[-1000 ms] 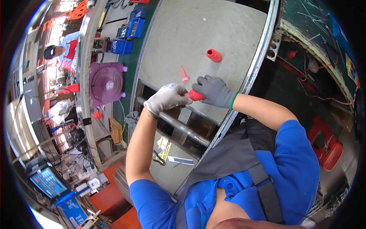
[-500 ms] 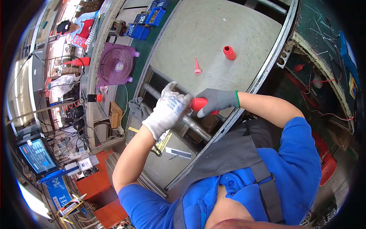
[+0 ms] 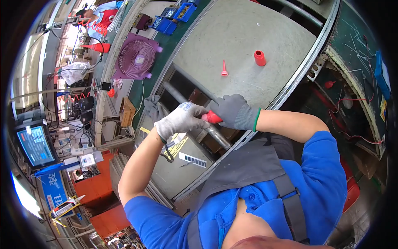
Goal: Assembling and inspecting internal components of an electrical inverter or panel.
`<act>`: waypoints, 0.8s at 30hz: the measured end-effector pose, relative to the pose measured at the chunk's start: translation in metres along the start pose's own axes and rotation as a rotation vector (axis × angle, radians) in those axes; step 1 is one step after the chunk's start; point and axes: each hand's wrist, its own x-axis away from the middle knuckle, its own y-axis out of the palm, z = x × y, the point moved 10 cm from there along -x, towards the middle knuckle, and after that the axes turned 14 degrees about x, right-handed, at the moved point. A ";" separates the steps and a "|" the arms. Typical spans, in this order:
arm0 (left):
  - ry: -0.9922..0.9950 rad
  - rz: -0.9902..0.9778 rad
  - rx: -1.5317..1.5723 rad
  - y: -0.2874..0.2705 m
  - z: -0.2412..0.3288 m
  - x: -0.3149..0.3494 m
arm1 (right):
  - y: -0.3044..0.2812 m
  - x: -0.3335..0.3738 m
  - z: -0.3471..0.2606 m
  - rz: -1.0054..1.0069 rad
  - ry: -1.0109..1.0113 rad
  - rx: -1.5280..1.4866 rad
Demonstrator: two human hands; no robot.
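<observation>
A small red plastic bottle (image 3: 212, 117) lies sideways between my two gloved hands, above the gap in the conveyor. My left hand (image 3: 181, 119), in a white glove, has its fingers closed at one end of it. My right hand (image 3: 234, 112), in a grey glove with a green cuff, wraps round the other end and hides much of the body. Beyond my hands, a red cone-shaped nozzle (image 3: 224, 69) stands on the grey work surface (image 3: 207, 45). Farther right is a second red bottle (image 3: 260, 58), its mouth open.
Metal rollers (image 3: 176, 92) cross the gap under my hands. A purple fan (image 3: 136, 58) and blue parts bins (image 3: 166, 25) are at the left. A grey rag (image 3: 153, 108) and a yellow card (image 3: 176, 145) lie near my left forearm. Another person (image 3: 99, 18) is at the far left.
My left hand's raised fingers have folded down onto the bottle's end. The right hand has shifted its grip and covers more of the bottle. The view has turned slightly.
</observation>
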 end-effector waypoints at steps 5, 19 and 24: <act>0.098 0.077 -0.162 0.010 0.004 0.010 | 0.018 -0.003 -0.005 -0.296 0.025 -0.240; 0.374 0.825 -0.604 -0.036 0.101 0.085 | 0.036 -0.003 0.004 -0.146 0.187 -1.416; 0.151 0.991 0.692 -0.008 -0.013 0.078 | -0.020 -0.002 0.007 0.093 0.350 -0.571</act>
